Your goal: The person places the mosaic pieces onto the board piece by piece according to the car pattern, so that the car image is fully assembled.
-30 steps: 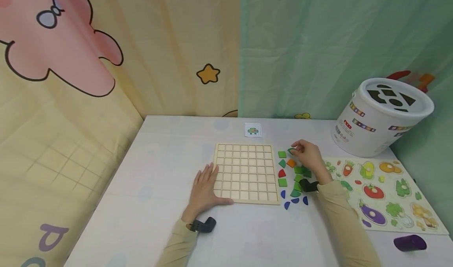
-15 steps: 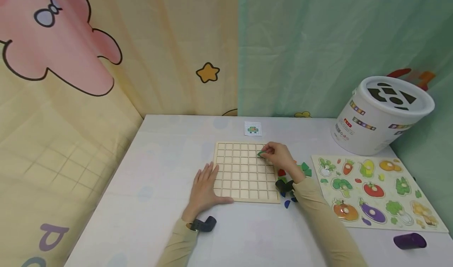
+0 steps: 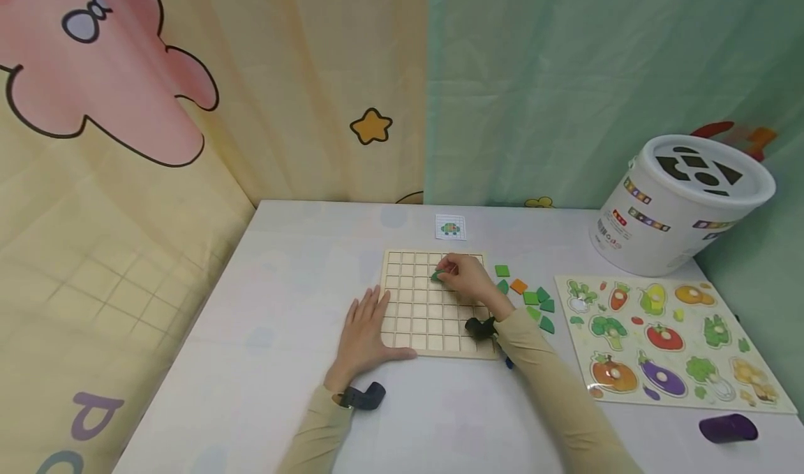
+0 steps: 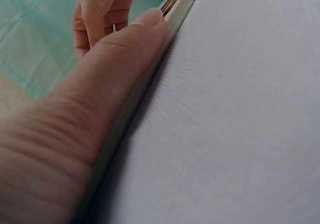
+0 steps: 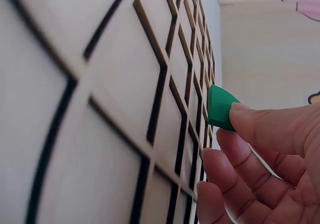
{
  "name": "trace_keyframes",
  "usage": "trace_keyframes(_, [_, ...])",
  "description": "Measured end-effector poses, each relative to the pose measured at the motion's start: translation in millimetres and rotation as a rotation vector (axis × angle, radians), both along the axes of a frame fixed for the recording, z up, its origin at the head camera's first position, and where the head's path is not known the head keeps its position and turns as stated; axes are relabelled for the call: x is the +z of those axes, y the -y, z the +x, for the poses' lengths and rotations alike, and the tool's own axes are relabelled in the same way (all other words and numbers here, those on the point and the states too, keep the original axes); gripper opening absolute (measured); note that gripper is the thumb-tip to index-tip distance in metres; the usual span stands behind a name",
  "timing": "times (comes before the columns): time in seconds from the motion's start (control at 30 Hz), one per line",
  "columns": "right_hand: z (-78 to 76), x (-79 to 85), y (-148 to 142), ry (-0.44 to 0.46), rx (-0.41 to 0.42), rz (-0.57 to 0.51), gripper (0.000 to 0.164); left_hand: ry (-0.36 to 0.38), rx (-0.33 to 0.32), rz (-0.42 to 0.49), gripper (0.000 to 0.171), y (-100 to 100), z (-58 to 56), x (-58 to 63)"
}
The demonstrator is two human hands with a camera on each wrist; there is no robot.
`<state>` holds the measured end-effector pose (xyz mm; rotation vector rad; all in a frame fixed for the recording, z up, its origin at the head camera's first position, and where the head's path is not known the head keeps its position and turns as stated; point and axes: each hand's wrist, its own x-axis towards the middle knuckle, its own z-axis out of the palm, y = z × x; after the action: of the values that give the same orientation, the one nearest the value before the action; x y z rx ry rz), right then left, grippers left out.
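A wooden grid board (image 3: 411,320) lies on the white table. My left hand (image 3: 364,334) rests at its left and front edge with fingers straight; in the left wrist view the thumb (image 4: 115,58) lies along the board's rim. My right hand (image 3: 465,277) is over the upper middle of the grid. It pinches a green quarter-circle piece (image 5: 220,106) between thumb and fingers, close over the squares. Loose green squares, like the one (image 3: 502,271) at the top, and an orange square (image 3: 518,286) lie to the board's right. The right forearm hides some other pieces.
A small card with a turtle pattern (image 3: 450,227) lies behind the board. Rightward are a vegetable puzzle board (image 3: 568,334), a white bucket with a shape-hole lid (image 3: 666,216) and a purple block (image 3: 728,428). Curtains hang behind the table.
My right hand has carried the green quarter-circle piece from the loose pieces leftward to over the grid board. My left hand has stayed at the board's edge.
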<state>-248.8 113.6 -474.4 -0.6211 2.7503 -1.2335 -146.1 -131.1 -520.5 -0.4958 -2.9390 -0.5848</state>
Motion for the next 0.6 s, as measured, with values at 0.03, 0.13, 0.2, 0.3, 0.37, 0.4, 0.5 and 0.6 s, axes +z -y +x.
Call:
trace_keyframes(0.03, [-0.6,-0.8,2.7,0.006,0.006,0.002,0.006,0.003,0.0,-0.001,0.124,0.0,-0.4,0.3])
trace_keyframes(0.13, [-1.3,-1.7,10.5,0.021,0.02,0.003,0.004,0.002,-0.002,-0.002,0.124,0.1,-1.1,0.5])
trace_keyframes(0.2, [-1.6,-1.9,15.1,0.028,0.026,-0.001,0.004,0.002,-0.001,0.0,0.123,0.4,-1.4,0.3])
trace_keyframes(0.3, [-1.8,-1.7,21.1,0.034,0.033,0.006,0.004,-0.004,-0.004,0.003,0.123,0.8,-1.5,-0.3])
trace_keyframes(0.37, [-1.8,-1.6,24.2,0.044,0.032,0.018,0.004,-0.008,-0.006,0.002,0.123,1.1,-1.5,-0.6])
trace_keyframes(0.4, [-1.5,-1.6,25.5,0.048,0.031,0.024,0.005,-0.009,-0.008,0.001,0.123,1.2,-1.5,-0.9])
trace_keyframes(0.5, [-1.8,-2.7,28.5,0.059,0.031,0.039,0.005,-0.01,-0.009,0.002,0.123,1.1,-1.1,-0.9])
trace_keyframes(0.6, [-1.5,-2.6,29.5,0.059,0.039,0.039,0.005,-0.008,-0.011,0.006,0.123,0.8,-0.7,-0.7])
